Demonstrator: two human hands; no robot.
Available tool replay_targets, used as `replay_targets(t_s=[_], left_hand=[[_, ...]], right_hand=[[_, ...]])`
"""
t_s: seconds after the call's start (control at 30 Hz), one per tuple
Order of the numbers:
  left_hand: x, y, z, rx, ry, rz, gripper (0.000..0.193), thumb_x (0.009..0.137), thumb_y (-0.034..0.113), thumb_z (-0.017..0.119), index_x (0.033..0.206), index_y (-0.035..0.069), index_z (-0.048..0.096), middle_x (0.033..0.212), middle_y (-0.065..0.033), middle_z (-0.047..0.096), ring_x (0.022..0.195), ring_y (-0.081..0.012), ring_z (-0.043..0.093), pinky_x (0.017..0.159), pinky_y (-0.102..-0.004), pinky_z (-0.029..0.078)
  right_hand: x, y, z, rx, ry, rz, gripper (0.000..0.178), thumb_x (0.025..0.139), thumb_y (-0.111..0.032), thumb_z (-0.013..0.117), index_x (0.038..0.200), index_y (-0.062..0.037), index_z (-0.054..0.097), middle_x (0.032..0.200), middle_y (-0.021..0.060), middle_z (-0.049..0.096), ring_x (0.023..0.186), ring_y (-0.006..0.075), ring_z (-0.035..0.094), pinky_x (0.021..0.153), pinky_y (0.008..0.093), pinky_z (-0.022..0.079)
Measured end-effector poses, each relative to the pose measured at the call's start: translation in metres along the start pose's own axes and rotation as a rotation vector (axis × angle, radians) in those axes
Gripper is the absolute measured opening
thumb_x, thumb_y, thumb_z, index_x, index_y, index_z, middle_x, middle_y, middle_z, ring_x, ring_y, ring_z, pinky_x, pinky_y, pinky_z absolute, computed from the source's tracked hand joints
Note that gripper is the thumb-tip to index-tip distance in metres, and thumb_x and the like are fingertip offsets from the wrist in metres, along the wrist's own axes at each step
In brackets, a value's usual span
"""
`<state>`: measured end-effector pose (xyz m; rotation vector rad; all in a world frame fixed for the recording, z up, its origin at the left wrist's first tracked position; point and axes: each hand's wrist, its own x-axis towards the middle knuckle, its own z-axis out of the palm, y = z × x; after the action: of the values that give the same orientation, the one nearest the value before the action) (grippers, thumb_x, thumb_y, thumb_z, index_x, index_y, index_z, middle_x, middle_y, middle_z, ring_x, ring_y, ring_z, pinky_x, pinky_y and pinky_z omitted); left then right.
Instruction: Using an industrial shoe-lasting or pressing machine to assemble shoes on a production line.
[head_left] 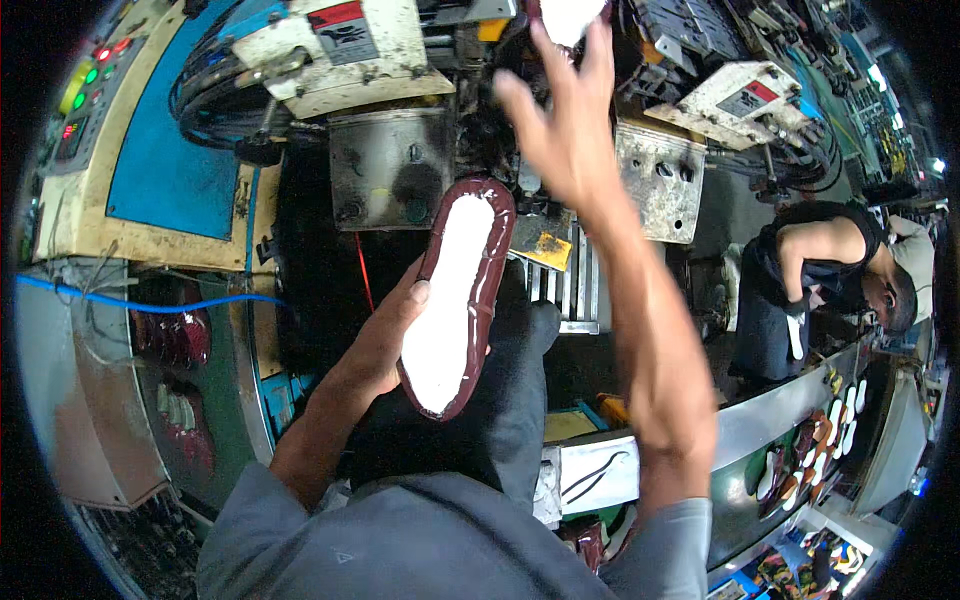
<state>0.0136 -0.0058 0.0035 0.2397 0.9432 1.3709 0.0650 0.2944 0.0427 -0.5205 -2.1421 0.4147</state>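
Left hand: the left hand [385, 340] is clamped on a dark red shoe upper [458, 295], thumb over its near edge, fingers hidden beneath it.
Shoe upper: it lies sole side up in that hand, in front of the person's chest, its white insole face [450, 300] turned to the camera, toe end pointing up toward the machine, heel end nearest the body.
Right hand: the right hand [565, 120] is raised high, fingers spread apart, palm facing the machine; its fingertips touch a second white-soled piece [570, 18] at the top edge. Whether it grips that piece cannot be told.
Second piece: only its pale lower end shows, seated up in the machine head, well above the held upper.
Machine: a grimy cream and steel press [390, 160] stands just beyond both hands, with black hoses, a dull metal front plate and a warning label on top.
Control panel: a panel [90, 85] with green and red lights sits at far left, beside a blue pad.
Blue cable: a blue cable [140, 298] runs across the left side below the panel.
Conveyor: a curved conveyor [790, 460] at lower right carries shoe parts with white soles.
Co-worker: another person [830, 265] in a dark sleeveless top bends over the conveyor, well apart from the hands.
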Motion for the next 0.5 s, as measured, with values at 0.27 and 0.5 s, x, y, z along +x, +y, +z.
replay_targets(t_s=[0.27,0.5], left_hand=[[-0.074,-0.032,-0.002,0.424,-0.004,0.303,0.085,0.113,0.018,0.059,0.179,0.007,0.006,0.182,-0.0157,0.023,0.166,-0.0246,0.026,0.135,-0.0405,0.021],[-0.184,-0.059,-0.072,0.067,0.278,0.178,0.089,0.105,0.021,0.070,0.179,0.014,0.020,0.165,-0.0167,0.050,0.139,-0.0272,0.058,0.120,-0.0448,0.045]], right_hand=[[-0.199,-0.133,0.015,1.514,0.090,1.139,0.059,0.112,-0.050,0.062,0.157,-0.0128,0.051,0.127,0.0061,0.070,0.111,0.0173,0.071,0.097,0.0357,0.062],[-0.237,-0.183,-0.006,0.872,-0.496,0.926,0.066,0.110,-0.040,0.069,0.165,-0.0069,0.051,0.161,0.0139,0.060,0.142,0.0250,0.062,0.121,0.0394,0.047]])
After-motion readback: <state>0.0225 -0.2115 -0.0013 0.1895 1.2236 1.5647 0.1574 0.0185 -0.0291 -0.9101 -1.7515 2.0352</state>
